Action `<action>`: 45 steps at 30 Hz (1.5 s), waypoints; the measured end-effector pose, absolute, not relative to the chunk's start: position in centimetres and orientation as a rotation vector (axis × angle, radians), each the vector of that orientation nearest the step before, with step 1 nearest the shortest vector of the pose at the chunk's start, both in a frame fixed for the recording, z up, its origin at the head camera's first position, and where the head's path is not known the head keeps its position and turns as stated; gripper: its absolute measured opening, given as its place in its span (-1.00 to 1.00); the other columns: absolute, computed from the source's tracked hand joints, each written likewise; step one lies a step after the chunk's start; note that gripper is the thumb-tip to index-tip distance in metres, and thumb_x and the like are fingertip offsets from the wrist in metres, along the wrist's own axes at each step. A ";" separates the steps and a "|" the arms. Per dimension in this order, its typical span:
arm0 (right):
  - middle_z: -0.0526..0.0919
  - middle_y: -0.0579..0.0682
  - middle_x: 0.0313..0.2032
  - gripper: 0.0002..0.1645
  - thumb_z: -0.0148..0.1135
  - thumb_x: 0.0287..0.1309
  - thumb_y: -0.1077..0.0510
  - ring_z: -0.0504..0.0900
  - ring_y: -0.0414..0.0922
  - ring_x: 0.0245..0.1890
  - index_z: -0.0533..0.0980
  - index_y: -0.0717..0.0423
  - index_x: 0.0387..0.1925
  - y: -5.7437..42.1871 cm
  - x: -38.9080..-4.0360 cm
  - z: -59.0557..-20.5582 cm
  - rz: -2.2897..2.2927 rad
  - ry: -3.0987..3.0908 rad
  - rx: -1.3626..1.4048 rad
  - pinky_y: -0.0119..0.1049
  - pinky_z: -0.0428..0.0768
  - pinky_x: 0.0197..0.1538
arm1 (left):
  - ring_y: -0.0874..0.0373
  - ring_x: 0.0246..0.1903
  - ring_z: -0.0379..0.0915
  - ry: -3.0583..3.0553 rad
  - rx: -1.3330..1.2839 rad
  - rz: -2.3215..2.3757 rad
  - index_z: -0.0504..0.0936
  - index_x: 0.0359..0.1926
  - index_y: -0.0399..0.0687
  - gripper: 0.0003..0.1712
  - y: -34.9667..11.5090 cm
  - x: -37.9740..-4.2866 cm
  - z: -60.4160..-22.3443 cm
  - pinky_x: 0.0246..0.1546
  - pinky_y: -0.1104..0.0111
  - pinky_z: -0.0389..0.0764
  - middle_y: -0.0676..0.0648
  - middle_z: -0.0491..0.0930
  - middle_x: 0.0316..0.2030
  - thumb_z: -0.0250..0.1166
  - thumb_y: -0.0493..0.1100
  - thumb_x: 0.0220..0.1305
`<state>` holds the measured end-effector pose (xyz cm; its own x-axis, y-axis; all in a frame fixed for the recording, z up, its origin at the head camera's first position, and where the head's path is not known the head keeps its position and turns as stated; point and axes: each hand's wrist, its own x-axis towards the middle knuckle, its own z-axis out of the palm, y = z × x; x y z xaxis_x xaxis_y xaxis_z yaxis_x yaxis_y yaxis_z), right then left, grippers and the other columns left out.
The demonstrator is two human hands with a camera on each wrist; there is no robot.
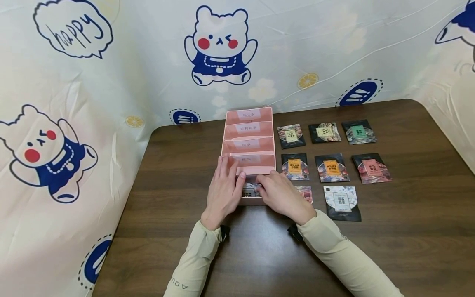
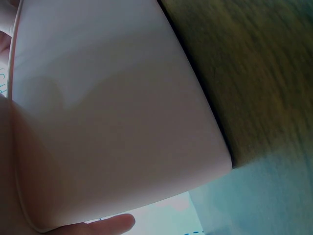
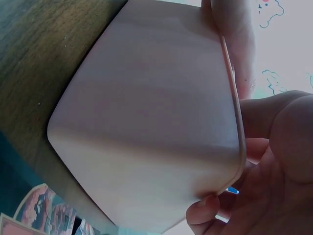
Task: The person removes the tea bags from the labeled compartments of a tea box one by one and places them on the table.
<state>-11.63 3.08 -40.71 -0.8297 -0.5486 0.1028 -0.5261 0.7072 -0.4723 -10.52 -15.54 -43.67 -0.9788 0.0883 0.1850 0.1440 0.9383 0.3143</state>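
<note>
A pink divided box [image 1: 273, 144] has labelled compartments. In its front compartment lies a black-and-white tea packet [image 1: 250, 190], partly hidden by my hands. My left hand [image 1: 224, 189] rests over the box's left front side, with its fingers extended along the left rim and its thumb reaching into the front compartment. My right hand [image 1: 283, 194] bends over the right front rim, its thumb and forefinger at the packet's right edge; their grip is hidden. In the right wrist view, a curled finger [image 3: 203, 210] touches the box's outer wall [image 3: 146, 117].
Right of the box, several tea packets lie in rows, among them a green-labelled one [image 1: 358, 131], an orange-labelled one [image 1: 332, 168] and a white one [image 1: 342, 203]. A pink packet [image 1: 306, 194] is partly behind my right hand. A printed curtain [image 1: 148, 62] borders the wooden table [image 1: 167, 185].
</note>
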 end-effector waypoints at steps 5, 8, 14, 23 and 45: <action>0.63 -0.05 -0.42 -0.91 0.23 0.20 0.19 0.49 -0.09 -0.32 0.61 0.09 -0.27 3.2 -11.6 -40.5 -0.789 2.866 -0.881 -0.19 0.47 -0.26 | -0.13 0.51 -0.18 -2.919 -0.175 -0.508 0.31 0.38 -0.09 -0.32 -15.6 -10.5 -43.7 0.38 -0.06 0.18 -0.24 0.04 0.48 -0.26 0.20 0.49; 0.68 -0.04 -0.38 -0.90 0.23 0.21 0.19 0.49 -0.08 -0.30 0.61 0.10 -0.25 3.4 -11.6 -40.4 -0.793 2.885 -0.884 -0.18 0.48 -0.23 | -0.12 0.51 -0.18 -2.916 -0.177 -0.513 0.31 0.38 -0.10 -0.32 -15.6 -10.5 -43.7 0.39 -0.05 0.18 -0.24 0.03 0.48 -0.27 0.21 0.49; 0.72 -0.06 -0.38 -0.94 0.24 0.20 0.21 0.45 -0.08 -0.32 0.60 0.09 -0.29 3.7 -11.5 -40.1 -0.843 2.924 -0.911 -0.20 0.43 -0.23 | -0.12 0.51 -0.18 -2.915 -0.182 -0.514 0.31 0.38 -0.11 -0.31 -15.6 -10.5 -43.7 0.40 -0.03 0.16 -0.25 0.03 0.48 -0.28 0.21 0.49; 0.72 -0.07 -0.35 -0.94 0.25 0.20 0.19 0.45 -0.08 -0.28 0.60 0.07 -0.29 4.1 -11.4 -39.9 -0.895 2.962 -0.882 -0.16 0.37 -0.19 | -0.11 0.52 -0.20 -2.921 -0.183 -0.529 0.32 0.38 -0.11 -0.31 -15.6 -10.6 -43.7 0.41 -0.03 0.15 -0.24 0.03 0.48 -0.26 0.22 0.48; 0.67 -0.10 -0.48 -0.93 0.17 0.26 0.18 0.46 -0.07 -0.35 0.56 0.07 -0.27 5.0 -12.1 -40.0 -0.947 2.986 -0.813 -0.17 0.39 -0.24 | -0.12 0.51 -0.19 -2.901 -0.190 -0.537 0.42 0.31 -0.11 -0.32 -15.6 -10.5 -43.7 0.39 -0.04 0.17 -0.25 0.04 0.48 -0.28 0.21 0.49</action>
<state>-12.09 4.97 -40.01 -0.8696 -0.4348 0.2342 -0.4903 0.7031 -0.5150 -10.51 -15.55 -43.72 -0.9748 0.0914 0.2037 0.1582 0.9265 0.3414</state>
